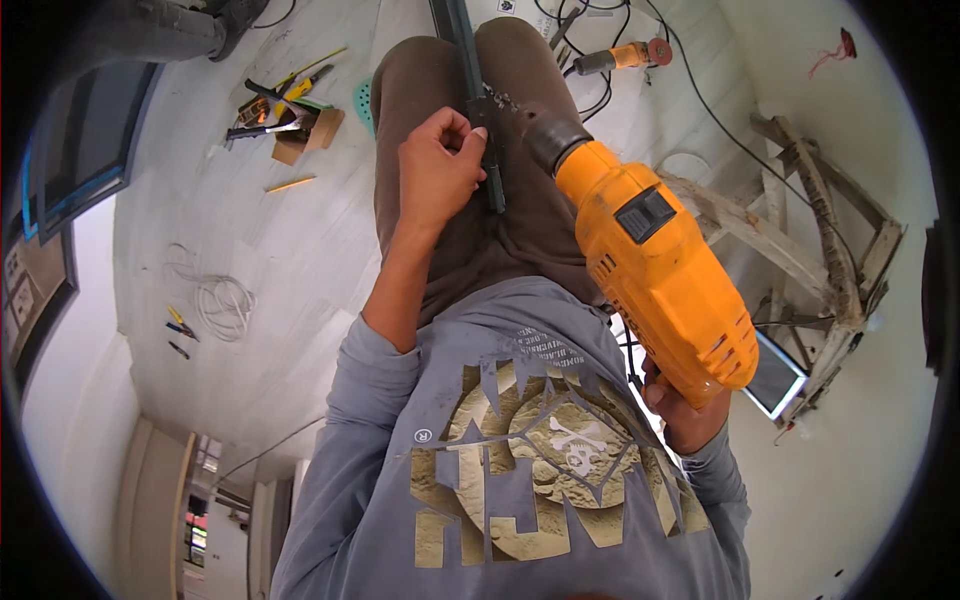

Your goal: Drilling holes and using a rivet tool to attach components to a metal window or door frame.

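Observation:
A long dark metal bar point(461, 50) lies lengthwise over my lap, between my thighs. The thumb and bent fingers of my left hand point(440, 165) close on the bar near its closer end. My right hand point(690, 408) is wrapped around the handle of an orange power drill point(665, 270), at the right of my body. The drill's black chuck point(552, 142) points up and left toward the bar. Small metal shavings point(502, 99) show beside the bar on my right thigh. Whether the bit touches the metal, I cannot tell.
An orange angle grinder point(622, 57) lies at the far right among black cables. Hand tools and a small cardboard box point(308, 137) sit on the floor at left, with a coiled pale cable point(222, 305) closer. A rough wooden stand point(825, 225) is at right. Another person's leg point(150, 35) shows far left.

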Motion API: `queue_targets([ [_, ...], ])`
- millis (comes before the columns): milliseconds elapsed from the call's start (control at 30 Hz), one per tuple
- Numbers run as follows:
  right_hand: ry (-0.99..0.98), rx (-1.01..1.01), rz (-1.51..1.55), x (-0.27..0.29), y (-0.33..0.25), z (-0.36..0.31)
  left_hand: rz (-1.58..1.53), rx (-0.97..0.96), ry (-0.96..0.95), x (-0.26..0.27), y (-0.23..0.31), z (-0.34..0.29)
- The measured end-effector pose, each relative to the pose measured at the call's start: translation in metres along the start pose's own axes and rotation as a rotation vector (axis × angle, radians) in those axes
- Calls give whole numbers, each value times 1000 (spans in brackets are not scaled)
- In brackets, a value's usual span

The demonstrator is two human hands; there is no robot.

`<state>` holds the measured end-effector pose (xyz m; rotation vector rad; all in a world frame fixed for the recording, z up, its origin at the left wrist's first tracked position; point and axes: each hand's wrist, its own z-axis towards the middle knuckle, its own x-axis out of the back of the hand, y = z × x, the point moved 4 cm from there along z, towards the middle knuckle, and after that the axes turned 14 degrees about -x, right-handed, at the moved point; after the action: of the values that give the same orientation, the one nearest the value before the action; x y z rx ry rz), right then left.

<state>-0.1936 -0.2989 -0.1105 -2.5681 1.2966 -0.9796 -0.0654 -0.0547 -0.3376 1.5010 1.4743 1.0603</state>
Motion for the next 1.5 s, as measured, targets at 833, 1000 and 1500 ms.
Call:
queue_targets([
  [833, 103, -286, -19, -12, -41, -23, 101, -154, -55, 4, -3, 5],
  [1000, 144, -250, -40, -12, -46, -26, 69, -138, -46, 6, -3, 6],
  [1500, -23, -181, -443, -4, -115, -23, 78, -152, -38, 9, 7, 5],
])
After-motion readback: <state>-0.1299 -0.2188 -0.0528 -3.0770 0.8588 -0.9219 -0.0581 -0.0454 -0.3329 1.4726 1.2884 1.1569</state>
